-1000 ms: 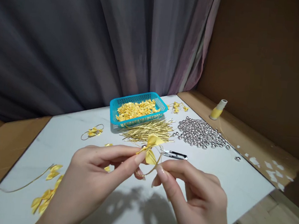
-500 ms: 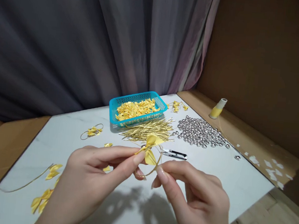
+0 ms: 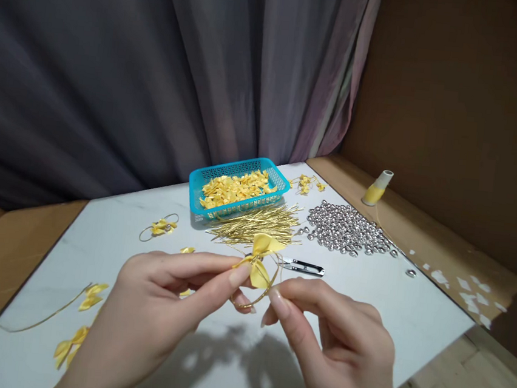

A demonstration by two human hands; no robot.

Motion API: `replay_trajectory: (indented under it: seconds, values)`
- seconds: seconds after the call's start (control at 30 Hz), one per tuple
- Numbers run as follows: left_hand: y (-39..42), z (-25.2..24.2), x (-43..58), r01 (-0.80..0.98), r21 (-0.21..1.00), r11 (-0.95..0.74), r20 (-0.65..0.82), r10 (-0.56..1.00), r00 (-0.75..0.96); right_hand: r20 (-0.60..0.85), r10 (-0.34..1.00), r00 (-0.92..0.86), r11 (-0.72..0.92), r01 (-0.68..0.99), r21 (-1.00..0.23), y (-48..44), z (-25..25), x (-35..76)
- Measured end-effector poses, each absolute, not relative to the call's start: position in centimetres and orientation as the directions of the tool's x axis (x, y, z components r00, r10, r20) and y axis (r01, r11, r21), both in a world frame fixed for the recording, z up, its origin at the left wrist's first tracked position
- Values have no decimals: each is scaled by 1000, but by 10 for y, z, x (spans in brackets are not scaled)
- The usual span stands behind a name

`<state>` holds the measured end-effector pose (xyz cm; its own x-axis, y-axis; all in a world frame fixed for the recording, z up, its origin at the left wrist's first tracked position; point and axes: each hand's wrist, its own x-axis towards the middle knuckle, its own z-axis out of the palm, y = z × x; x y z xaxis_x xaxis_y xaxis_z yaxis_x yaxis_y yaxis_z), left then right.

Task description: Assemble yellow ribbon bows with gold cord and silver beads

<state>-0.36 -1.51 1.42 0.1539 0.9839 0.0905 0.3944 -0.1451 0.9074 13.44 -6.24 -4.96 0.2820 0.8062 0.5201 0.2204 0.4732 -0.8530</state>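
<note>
Above the white table, my left hand [image 3: 184, 303] pinches a yellow ribbon bow [image 3: 261, 258] between thumb and fingers. A thin gold cord [image 3: 273, 278] curves in a loop from the bow. Closed too, my right hand [image 3: 331, 341] pinches the cord between thumb and forefinger, just right of and below the bow. Fingers cover part of the bow's left side. Just behind the hands lies a pair of black-handled thread snips [image 3: 304, 267].
A blue basket [image 3: 240, 166] holds yellow bows, with gold cords [image 3: 255, 224] heaped before it. Silvery beads [image 3: 346, 228] are piled to the right, near a yellow thread spool [image 3: 378, 188]. Corded bows [image 3: 162, 227] lie at the left. A grey curtain [image 3: 207, 61] hangs behind.
The cord loop below the bow has shifted slightly left and down, along with my right fingertips. Both hands keep their pinch, with the bow in nearly the same place.
</note>
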Motion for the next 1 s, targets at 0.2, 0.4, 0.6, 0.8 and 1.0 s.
replay_trajectory:
  seconds: [0.2, 0.4, 0.6, 0.8, 1.0]
  values:
    - [-12, 7, -9, 441, 875, -200, 142, 977, 161, 529, 806, 267, 503, 163, -849, -59, -51, 134]
    - [-8, 4, -11, 500, 801, -328, 264, 944, 197, 538, 821, 193, 514, 161, -842, -56, -52, 136]
    - [-11, 5, -6, 475, 797, -372, 305, 928, 215, 528, 826, 196, 505, 158, -848, -52, -52, 135]
    - [-12, 6, -5, 361, 851, -383, 307, 918, 249, 479, 860, 177, 476, 62, -877, -46, -53, 136]
    - [-12, 4, -4, 332, 859, -389, 309, 912, 269, 450, 874, 183, 455, 14, -890, -45, -53, 137]
